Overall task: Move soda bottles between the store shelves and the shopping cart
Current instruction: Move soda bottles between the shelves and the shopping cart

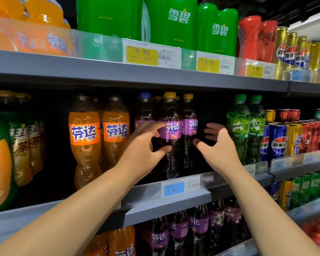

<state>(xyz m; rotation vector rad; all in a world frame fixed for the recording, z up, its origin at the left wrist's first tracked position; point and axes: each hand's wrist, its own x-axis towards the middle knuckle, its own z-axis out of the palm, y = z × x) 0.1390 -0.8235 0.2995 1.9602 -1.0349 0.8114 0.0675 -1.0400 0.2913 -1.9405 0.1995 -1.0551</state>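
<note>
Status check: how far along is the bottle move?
Done: cannot tell, as no cart is in view. In hand: the left hand curls round the front purple bottle, which stands on the middle shelf. The right hand is open at the gap beside the green bottles. Left: the transfer itself, probably shelf to cart.

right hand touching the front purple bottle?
Apart. Head view: the neighbouring purple bottle shows between the right hand and the front purple bottle.
</note>
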